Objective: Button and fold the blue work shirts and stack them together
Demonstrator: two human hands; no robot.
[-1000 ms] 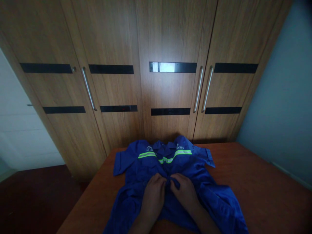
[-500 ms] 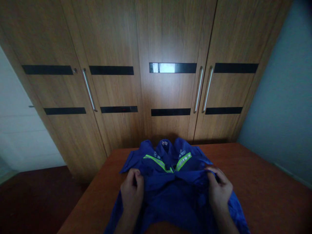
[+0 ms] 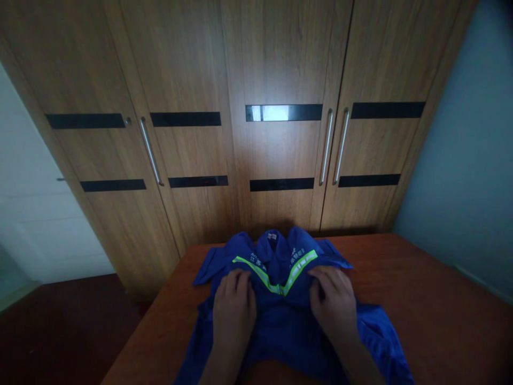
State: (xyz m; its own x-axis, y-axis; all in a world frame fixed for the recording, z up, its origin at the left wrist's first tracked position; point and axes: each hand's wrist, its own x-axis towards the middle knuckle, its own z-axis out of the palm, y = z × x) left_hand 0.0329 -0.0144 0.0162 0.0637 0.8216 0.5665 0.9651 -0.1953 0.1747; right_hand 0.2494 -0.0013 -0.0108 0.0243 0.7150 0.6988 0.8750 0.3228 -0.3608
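A blue work jacket point(image 3: 276, 321) with a collar lies in front of me, its collar end pointing away. Yellow-green and silver reflective strips point(image 3: 298, 272) form a V across its chest, with pale lettering above them. My left hand point(image 3: 234, 302) is closed on the cloth just left of the V, fingers together and fingertips hidden from me. On the other side, my right hand point(image 3: 332, 297) has its fingers curled and thumb tucked in against the cloth, below the right strip. Sleeves and loose cloth spread out past both wrists.
The jacket rests on a reddish-brown wooden table point(image 3: 417, 299). Behind the table stands a wooden wardrobe point(image 3: 276, 149) with metal handles and black strips. A white door point(image 3: 48, 230) is at the left, and a pale blue wall point(image 3: 460, 176) at the right.
Both hands have moved inward and farther from me, towards the chest strips. The raised fold of cloth between them has come down, and more of the V shows.
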